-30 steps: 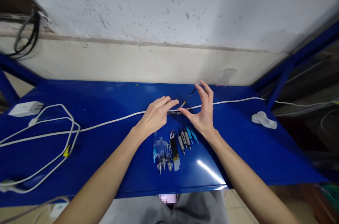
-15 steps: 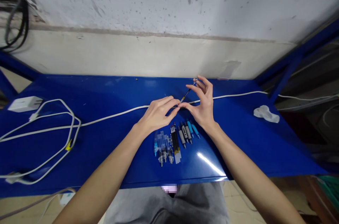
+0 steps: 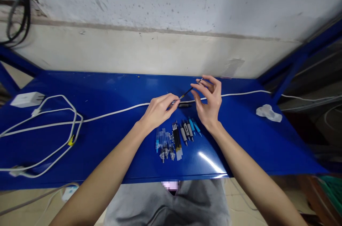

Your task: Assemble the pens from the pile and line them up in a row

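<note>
A dark pen refill (image 3: pixel 187 91) slants up to the right between my two hands. My left hand (image 3: pixel 160 110) is closed, pinching its lower pale end. The fingers of my right hand (image 3: pixel 210 99) close on the upper tip, with the thumb held a little apart below. A dark and grey pen section (image 3: pixel 184 105) lies on the table under the refill. Closer to me, several black refills (image 3: pixel 176 138) lie side by side. Clear pen barrels (image 3: pixel 163 140) are left of them, grey-gripped pen sections (image 3: pixel 186 130) and blue ones (image 3: pixel 194 126) to the right.
A white cable (image 3: pixel 120 113) runs across the blue table (image 3: pixel 107 160) behind the pen parts. At left are a white charger (image 3: pixel 27 99) and a looped cable (image 3: pixel 73 121). Crumpled white material (image 3: pixel 268 113) lies at right. The wall (image 3: pixel 149 53) rises behind the table.
My right hand has shifted slightly right and its thumb has come away from the left fingertips. The refill tilts flatter, and the dark and grey section on the table now shows more.
</note>
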